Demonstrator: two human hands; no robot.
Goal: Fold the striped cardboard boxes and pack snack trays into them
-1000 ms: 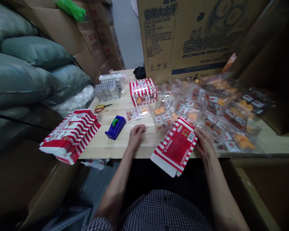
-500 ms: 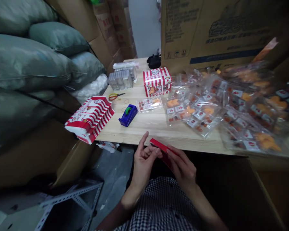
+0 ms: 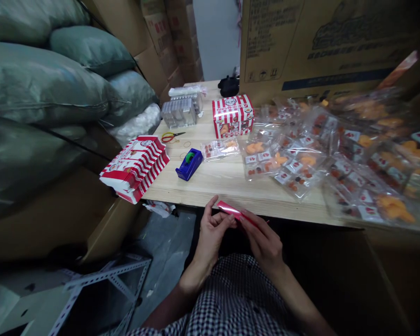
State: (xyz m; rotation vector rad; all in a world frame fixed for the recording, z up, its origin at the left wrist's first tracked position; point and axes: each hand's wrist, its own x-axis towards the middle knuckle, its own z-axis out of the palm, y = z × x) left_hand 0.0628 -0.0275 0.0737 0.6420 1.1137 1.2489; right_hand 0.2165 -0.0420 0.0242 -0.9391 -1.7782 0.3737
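In front of the table's near edge, both hands are on a thin, flat red piece (image 3: 230, 209), glossy on its upper face; its exact kind I cannot make out. My right hand (image 3: 265, 237) grips its right end with the fingers along the top. My left hand (image 3: 212, 229) pinches near its left part, thumb against fingers, index finger pointing up. Beyond the hands stands a blue tape dispenser (image 3: 189, 164) with a green core. A stack of flat red-and-white striped cartons (image 3: 136, 164) lies to the left. One assembled striped box (image 3: 232, 116) stands farther back.
Many clear bags of small orange and brown pieces (image 3: 297, 163) cover the table's right side. Scissors (image 3: 172, 136) lie behind the dispenser, near clear plastic cases (image 3: 178, 113). A large cardboard box (image 3: 322, 42) rises at the back; stuffed sacks (image 3: 38, 84) are piled left.
The red piece has tilted in my hands, so its upper face now catches the light. My hands keep nearly the same grip. The view has shifted slightly.
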